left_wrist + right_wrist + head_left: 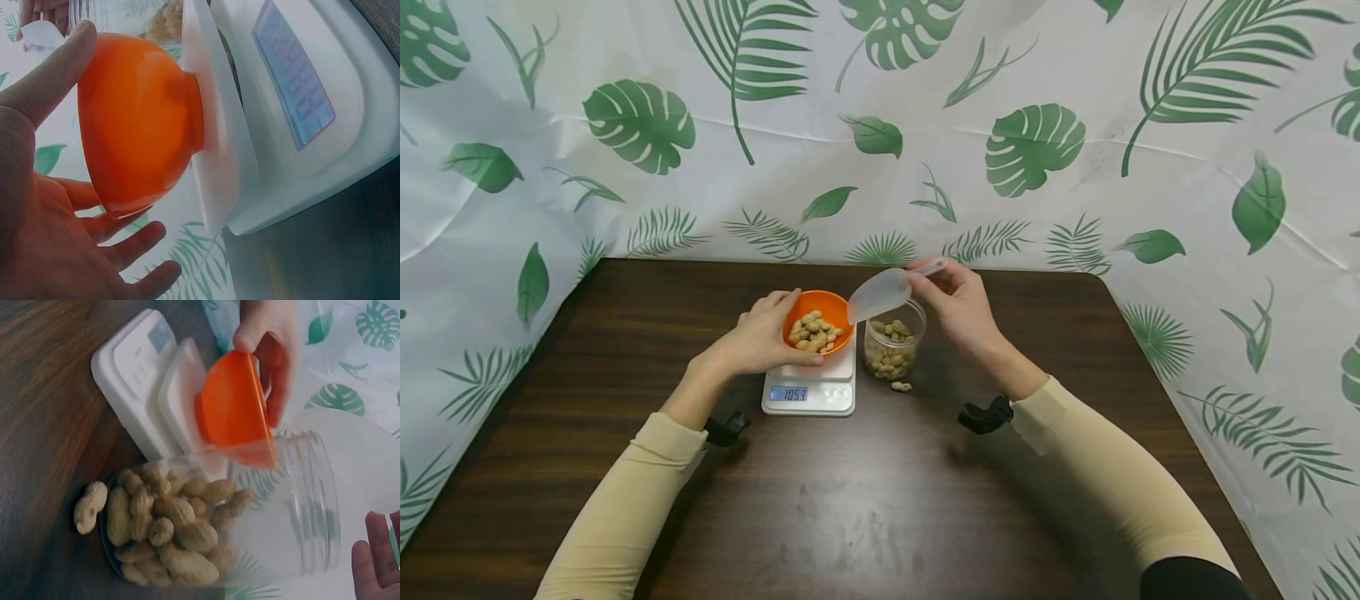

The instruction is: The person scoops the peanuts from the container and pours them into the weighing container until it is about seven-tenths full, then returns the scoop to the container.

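An orange bowl (821,302) with unshelled peanuts (812,332) inside stands on a white kitchen scale (831,402). My left hand (760,336) holds the bowl by its sides, thumb near the rim, while several fingers spread free in the left wrist view. My right hand (957,307) pinches the handle of a translucent scoop (880,295). The scoop hangs tilted over the mouth of a clear jar (294,512), its tip towards the bowl. Peanuts (178,531) fill the lower part of the jar. Whether the scoop carries any cannot be told.
One loose peanut (901,387) lies on the dark wooden table (865,500) in front of the jar. The scale's display (789,393) seems to read 1053, any decimal point unclear. A white cloth with green leaves (925,150) hangs behind the table's far edge.
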A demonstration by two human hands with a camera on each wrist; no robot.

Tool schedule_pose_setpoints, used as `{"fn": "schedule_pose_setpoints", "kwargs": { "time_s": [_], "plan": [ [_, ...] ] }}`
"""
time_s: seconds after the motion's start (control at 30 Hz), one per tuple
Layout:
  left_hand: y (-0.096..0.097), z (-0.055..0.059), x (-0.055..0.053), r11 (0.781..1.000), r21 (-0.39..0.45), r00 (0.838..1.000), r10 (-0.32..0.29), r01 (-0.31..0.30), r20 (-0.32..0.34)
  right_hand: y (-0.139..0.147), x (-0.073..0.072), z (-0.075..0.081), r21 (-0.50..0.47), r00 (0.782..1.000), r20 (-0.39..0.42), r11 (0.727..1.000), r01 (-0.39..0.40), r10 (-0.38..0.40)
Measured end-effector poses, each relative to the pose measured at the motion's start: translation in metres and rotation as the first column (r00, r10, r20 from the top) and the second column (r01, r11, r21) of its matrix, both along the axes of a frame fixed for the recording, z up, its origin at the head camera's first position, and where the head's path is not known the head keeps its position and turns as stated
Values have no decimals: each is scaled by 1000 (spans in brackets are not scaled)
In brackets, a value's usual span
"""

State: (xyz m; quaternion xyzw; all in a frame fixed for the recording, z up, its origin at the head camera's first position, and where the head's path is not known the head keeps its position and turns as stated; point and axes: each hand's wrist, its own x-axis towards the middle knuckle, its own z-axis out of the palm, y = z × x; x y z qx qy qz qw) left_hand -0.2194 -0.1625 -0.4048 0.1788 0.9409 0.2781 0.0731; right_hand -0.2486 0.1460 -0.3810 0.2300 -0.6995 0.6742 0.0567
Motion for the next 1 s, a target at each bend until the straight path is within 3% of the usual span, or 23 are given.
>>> {"fn": "schedule_pose_setpoints", "kwargs": {
  "time_s": [0.6, 0.8, 1.0],
  "plan": [
    [6, -1, 3, 999, 39, 999, 20, -19, -25, 28, 5, 9, 18, 999, -2, 999, 47, -47],
    [21, 1, 5, 999, 53, 993, 1, 6, -122, 33, 4, 7, 40, 999, -42, 999, 28, -26],
    [38, -3, 4, 998, 47, 973, -24, 36, -228, 35, 4, 7, 216, 998, -67, 976, 27, -12]
  ]
}}
